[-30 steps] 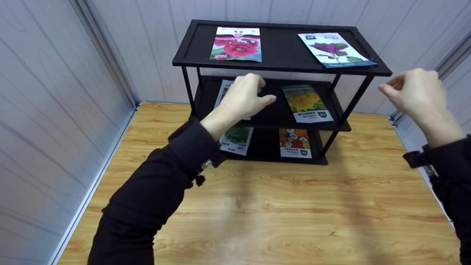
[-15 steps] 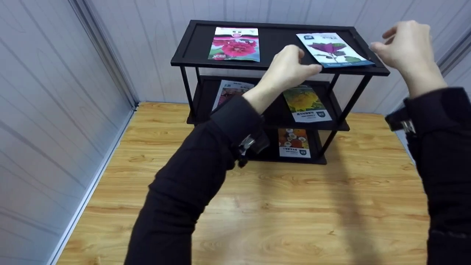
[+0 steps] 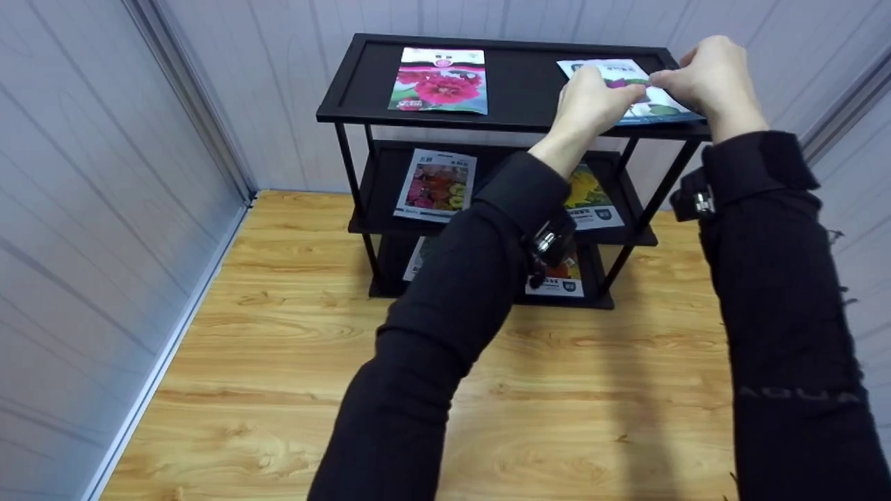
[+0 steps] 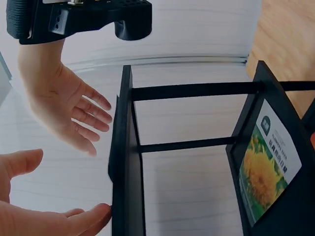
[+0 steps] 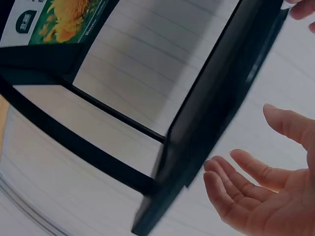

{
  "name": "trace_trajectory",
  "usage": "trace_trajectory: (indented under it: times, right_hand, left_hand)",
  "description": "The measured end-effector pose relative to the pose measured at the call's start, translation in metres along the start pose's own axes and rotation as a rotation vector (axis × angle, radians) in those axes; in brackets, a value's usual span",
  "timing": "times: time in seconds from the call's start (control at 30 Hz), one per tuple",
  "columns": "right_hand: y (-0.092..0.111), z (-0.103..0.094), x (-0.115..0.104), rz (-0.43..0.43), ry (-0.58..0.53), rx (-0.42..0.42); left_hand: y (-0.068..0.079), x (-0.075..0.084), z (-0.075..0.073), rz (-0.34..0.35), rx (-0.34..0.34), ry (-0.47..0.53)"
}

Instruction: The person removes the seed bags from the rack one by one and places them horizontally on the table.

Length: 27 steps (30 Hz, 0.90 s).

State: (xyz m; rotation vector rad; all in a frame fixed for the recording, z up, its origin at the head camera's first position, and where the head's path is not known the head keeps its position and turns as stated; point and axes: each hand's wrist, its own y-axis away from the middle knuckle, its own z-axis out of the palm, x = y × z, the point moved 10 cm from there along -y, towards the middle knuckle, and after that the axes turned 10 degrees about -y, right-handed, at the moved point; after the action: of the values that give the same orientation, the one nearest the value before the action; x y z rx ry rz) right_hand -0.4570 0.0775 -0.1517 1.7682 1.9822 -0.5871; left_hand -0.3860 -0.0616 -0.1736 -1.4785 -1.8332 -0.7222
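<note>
A seed packet with a purple flower [image 3: 658,111] lies at the right end of the black rack's top shelf [image 3: 522,87]. Over its left side is my left hand [image 3: 592,101], thumb out toward the packet's middle. From the right comes my right hand [image 3: 717,80], its thumb near the left thumb. In the left wrist view, the left hand [image 4: 54,216] has thumb and fingers spread apart, with fingertips right at the shelf edge. The right wrist view shows the right hand [image 5: 266,191] with loosely bent fingers and nothing between them. Both hands partly hide the packet.
A pink flower packet [image 3: 442,83] lies at the top shelf's left. On the middle shelf are a multicoloured flower packet [image 3: 438,182] and a yellow flower packet [image 3: 595,202]. The bottom shelf holds partly hidden packets. White panel walls [image 3: 278,83] surround the wooden floor [image 3: 278,390].
My left hand has moved right and up from over the middle shelf to the purple flower packet. The right hand has risen and moved left to the same packet.
</note>
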Motion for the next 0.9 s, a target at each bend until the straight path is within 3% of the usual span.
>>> trace_trajectory:
  times: [0.43,0.57,0.77,0.9]
  right_hand:
    - [-0.011,0.020,0.002,0.034,0.065,-0.082]
    - [-0.011,0.025,0.002,0.054,0.095,-0.105]
    - [-0.010,0.028,0.001,0.085,0.111,-0.100]
    - [-0.009,0.030,0.003,0.116,0.099,-0.092]
  left_hand:
    - [-0.019,-0.009,0.006,-0.072,0.003,0.152]
    - [-0.022,-0.013,0.005,-0.100,0.030,0.200]
    - [-0.028,-0.022,-0.002,-0.150,0.097,0.176]
    - [-0.030,-0.031,0.001,-0.182,0.101,0.294]
